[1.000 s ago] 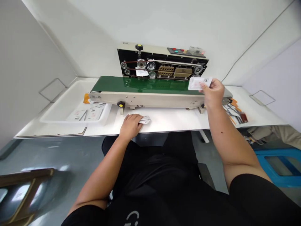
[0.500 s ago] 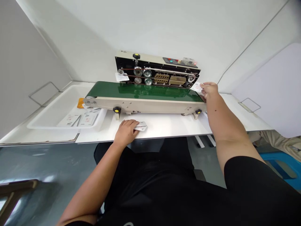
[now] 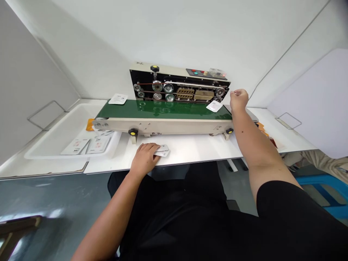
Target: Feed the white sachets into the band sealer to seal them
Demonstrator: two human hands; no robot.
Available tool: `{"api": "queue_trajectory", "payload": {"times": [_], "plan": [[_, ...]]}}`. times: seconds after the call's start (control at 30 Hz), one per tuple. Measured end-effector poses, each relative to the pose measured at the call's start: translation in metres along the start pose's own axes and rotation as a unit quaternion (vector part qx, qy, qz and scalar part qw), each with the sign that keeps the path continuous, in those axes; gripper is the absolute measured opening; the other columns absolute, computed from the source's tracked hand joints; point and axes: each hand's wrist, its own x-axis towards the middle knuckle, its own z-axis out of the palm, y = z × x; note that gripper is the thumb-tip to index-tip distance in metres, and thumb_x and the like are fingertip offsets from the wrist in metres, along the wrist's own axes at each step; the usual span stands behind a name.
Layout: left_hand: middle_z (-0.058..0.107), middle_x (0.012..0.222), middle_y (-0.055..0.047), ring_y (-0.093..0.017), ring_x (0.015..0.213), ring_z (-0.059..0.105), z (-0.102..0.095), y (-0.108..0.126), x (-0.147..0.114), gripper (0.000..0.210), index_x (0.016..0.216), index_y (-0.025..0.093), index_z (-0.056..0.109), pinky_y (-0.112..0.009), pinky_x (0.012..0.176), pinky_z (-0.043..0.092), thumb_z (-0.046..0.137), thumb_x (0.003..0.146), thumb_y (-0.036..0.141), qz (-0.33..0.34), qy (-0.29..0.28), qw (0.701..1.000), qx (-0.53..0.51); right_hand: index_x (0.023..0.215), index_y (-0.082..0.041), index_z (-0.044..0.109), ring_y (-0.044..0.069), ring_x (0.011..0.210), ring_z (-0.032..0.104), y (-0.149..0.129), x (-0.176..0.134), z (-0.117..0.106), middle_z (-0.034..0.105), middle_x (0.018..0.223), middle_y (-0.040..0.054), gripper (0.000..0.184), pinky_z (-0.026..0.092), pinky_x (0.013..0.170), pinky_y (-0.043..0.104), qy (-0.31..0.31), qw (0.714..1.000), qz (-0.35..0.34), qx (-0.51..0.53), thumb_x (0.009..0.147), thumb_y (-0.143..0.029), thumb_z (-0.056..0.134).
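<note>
My left hand [image 3: 144, 158] rests on the white table with its fingers closed over a few small white sachets [image 3: 163, 150]. My right hand [image 3: 239, 99] is raised just past the right end of a band sealing machine [image 3: 179, 70], fingers curled, with nothing visible in them. To its left, a white printed sachet [image 3: 214, 106] lies at the machine's intake, over the right part of the green conveyor belt [image 3: 152, 110]. Another white sachet [image 3: 118, 99] is at the belt's left end, clear of the rollers.
A white plastic tray [image 3: 35, 150] at the left holds several printed sachets [image 3: 98, 144] and an orange packet [image 3: 90, 124]. Orange items [image 3: 261, 127] lie on the table behind my right forearm. A blue stool [image 3: 323, 194] stands at the lower right.
My right hand has let go of its sachet, which now lies farther left at the intake. The other sachet has come out leftward from the rollers. My left hand stays on its sachets.
</note>
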Motion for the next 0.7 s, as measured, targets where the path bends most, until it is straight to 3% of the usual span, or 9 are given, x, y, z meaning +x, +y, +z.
{"api": "queue_trajectory", "payload": {"times": [0.1, 0.17, 0.23, 0.33, 0.5, 0.7], "plan": [[0.073, 0.130, -0.013, -0.037, 0.123, 0.066, -0.001, 0.001, 0.001, 0.035, 0.127, 0.023, 0.071, -0.057, 0.114, 0.046, 0.062, 0.094, 0.026, 0.001, -0.008, 1.000, 0.006, 0.091, -0.019, 0.068, 0.024, 0.097, 0.065, -0.021, -0.044, 0.002, 0.068, 0.089, 0.0058, 0.023, 0.053, 0.096, 0.041, -0.023, 0.989, -0.096, -0.106, 0.090, -0.042, 0.075], [0.073, 0.130, -0.014, -0.036, 0.123, 0.066, -0.002, 0.001, 0.001, 0.036, 0.128, 0.021, 0.071, -0.056, 0.114, 0.047, 0.060, 0.094, 0.026, -0.001, -0.013, 1.000, 0.016, 0.098, -0.019, 0.074, 0.030, 0.111, 0.064, -0.036, -0.073, 0.005, 0.074, 0.103, 0.0118, 0.032, 0.049, 0.104, 0.046, -0.139, 0.958, -0.179, -0.176, 0.089, -0.049, 0.075], [0.073, 0.130, -0.015, -0.036, 0.121, 0.065, -0.002, 0.000, 0.002, 0.037, 0.128, 0.019, 0.071, -0.055, 0.113, 0.048, 0.059, 0.094, 0.026, -0.005, -0.013, 1.000, 0.027, 0.112, -0.019, 0.076, 0.034, 0.120, 0.063, -0.053, -0.094, 0.007, 0.075, 0.121, 0.0151, 0.042, 0.048, 0.106, 0.046, -0.245, 0.915, -0.226, -0.226, 0.095, -0.056, 0.068], [0.073, 0.129, -0.015, -0.037, 0.120, 0.065, -0.001, -0.003, 0.002, 0.039, 0.129, 0.018, 0.071, -0.053, 0.111, 0.049, 0.058, 0.093, 0.025, 0.001, -0.009, 0.999, 0.036, 0.129, -0.020, 0.072, 0.034, 0.116, 0.068, -0.077, -0.108, 0.009, 0.074, 0.130, 0.0153, 0.048, 0.051, 0.095, 0.041, -0.303, 0.880, -0.238, -0.278, 0.101, -0.057, 0.061], [0.073, 0.129, -0.015, -0.037, 0.119, 0.066, 0.001, -0.010, 0.004, 0.039, 0.129, 0.019, 0.071, -0.053, 0.110, 0.049, 0.057, 0.093, 0.027, 0.024, 0.001, 0.998, 0.049, 0.115, -0.017, 0.076, 0.030, 0.099, 0.072, -0.094, -0.101, 0.000, 0.079, 0.108, 0.0161, 0.028, 0.046, 0.082, 0.035, -0.291, 0.826, -0.304, -0.375, 0.107, -0.035, 0.056], [0.073, 0.128, -0.016, -0.039, 0.118, 0.065, 0.002, -0.012, 0.005, 0.039, 0.128, 0.017, 0.071, -0.055, 0.107, 0.052, 0.056, 0.096, 0.032, 0.037, 0.007, 0.998, 0.052, 0.120, -0.021, 0.078, 0.027, 0.106, 0.070, -0.047, -0.062, -0.037, 0.079, 0.116, 0.0103, 0.033, 0.048, 0.086, 0.034, -0.161, 0.881, -0.288, -0.339, 0.109, -0.030, 0.048]]}}
